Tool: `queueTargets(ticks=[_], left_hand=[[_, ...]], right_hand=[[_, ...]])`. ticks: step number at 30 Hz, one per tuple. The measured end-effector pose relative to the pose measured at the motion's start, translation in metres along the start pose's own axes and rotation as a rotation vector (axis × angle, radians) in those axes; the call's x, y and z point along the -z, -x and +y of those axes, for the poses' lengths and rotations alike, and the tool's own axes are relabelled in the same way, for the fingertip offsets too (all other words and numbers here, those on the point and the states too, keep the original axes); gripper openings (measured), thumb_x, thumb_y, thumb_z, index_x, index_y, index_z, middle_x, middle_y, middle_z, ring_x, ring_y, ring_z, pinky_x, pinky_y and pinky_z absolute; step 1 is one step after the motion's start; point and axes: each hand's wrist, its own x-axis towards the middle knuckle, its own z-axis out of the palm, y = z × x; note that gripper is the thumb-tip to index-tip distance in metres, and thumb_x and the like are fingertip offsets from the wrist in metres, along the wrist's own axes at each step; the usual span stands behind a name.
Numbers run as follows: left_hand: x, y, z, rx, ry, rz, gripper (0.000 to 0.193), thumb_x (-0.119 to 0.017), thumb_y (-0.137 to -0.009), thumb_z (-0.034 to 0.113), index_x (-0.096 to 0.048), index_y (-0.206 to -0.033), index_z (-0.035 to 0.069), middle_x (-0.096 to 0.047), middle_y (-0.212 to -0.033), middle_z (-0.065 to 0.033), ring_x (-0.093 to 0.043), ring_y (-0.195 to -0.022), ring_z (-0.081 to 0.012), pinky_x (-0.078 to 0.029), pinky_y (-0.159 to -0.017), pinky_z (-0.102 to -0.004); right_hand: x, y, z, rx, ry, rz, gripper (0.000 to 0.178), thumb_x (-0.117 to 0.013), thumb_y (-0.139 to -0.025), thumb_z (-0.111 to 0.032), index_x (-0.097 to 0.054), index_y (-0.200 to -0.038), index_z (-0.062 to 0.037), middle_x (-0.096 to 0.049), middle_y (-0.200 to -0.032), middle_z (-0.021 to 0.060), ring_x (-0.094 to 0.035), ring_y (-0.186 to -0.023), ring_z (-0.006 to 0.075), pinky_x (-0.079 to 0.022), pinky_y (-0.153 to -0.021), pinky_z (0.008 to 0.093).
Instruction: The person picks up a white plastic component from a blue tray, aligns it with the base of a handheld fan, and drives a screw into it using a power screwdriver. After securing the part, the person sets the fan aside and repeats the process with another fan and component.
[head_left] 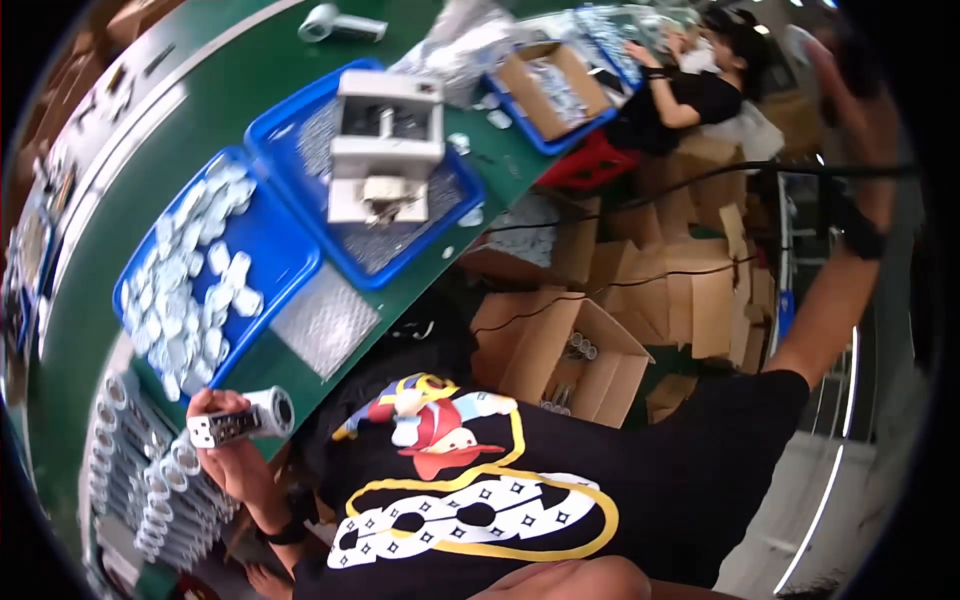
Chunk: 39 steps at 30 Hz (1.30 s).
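My left hand [225,450] is closed around a pale grey hair-dryer-shaped housing [270,411] at the lower left, over the bench edge. The housing's round barrel end faces right, and a small opening with parts inside shows along its handle. Close by the hand, rows of similar grey housings [150,480] stand packed together. My right arm stretches up the right side, a dark band on its wrist, with my right hand [850,95] raised near the rim of the head view. Blur and the dark rim hide its fingers, so what it touches does not show.
On the green bench [225,75], a blue tray [290,240] holds many pale plastic pieces. Another blue tray [375,275] carries a white machine [388,150] among small metal parts. Bubble wrap [325,318] lies beside them. Cardboard boxes [610,350] and hanging black cables are at right; a co-worker [690,95] sits beyond.
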Motion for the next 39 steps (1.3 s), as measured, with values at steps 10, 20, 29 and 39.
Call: queueTargets(ticks=[10,20,29,39], left_hand=[[-0.054,-0.036,-0.022,0.011,0.195,-0.268,0.052,-0.048,-0.097,0.044,-0.048,-0.117,-0.004,-0.051,-0.102,-0.0146,-0.052,-0.093,-0.0241,-0.042,-0.086,-0.0372],[-0.080,-0.044,-0.041,0.061,0.005,-0.146,0.063,-0.057,-0.092,0.060,-0.057,-0.105,-0.001,-0.060,-0.094,-0.0091,-0.060,-0.084,-0.0164,-0.046,-0.074,-0.0297],[-0.098,-0.068,-0.039,0.040,-0.228,-0.332,0.056,-0.062,-0.090,0.054,-0.058,-0.105,0.000,-0.060,-0.091,-0.0099,-0.058,-0.078,-0.0194,-0.044,-0.070,-0.0311],[-0.110,-0.071,-0.049,-0.211,-0.511,-0.371,0.030,-0.059,-0.086,0.028,-0.062,-0.095,-0.001,-0.060,-0.081,-0.0150,-0.059,-0.069,-0.0324,-0.046,-0.065,-0.0395]], right_hand=[[-0.030,-0.009,0.017,0.612,-0.029,0.120,0.042,-0.068,-0.076,0.000,-0.059,-0.116,-0.0075,-0.066,-0.087,0.0149,-0.068,-0.076,0.0351,-0.056,-0.068,0.0392],[-0.165,0.137,-0.202,-0.662,-1.112,0.020,0.045,-0.072,-0.087,-0.001,-0.052,-0.127,0.0015,-0.063,-0.078,0.0028,-0.056,-0.060,0.0104,-0.046,-0.057,0.0237],[-0.232,0.178,-0.332,-0.771,-1.574,-0.435,0.045,-0.075,-0.088,-0.007,-0.048,-0.123,0.0012,-0.059,-0.072,0.0015,-0.055,-0.057,0.0086,-0.045,-0.055,0.0233],[-0.252,0.205,-0.327,-0.854,-1.577,-0.436,0.046,-0.077,-0.087,-0.011,-0.048,-0.121,-0.0024,-0.059,-0.072,0.0020,-0.057,-0.058,0.0102,-0.046,-0.054,0.0238]])
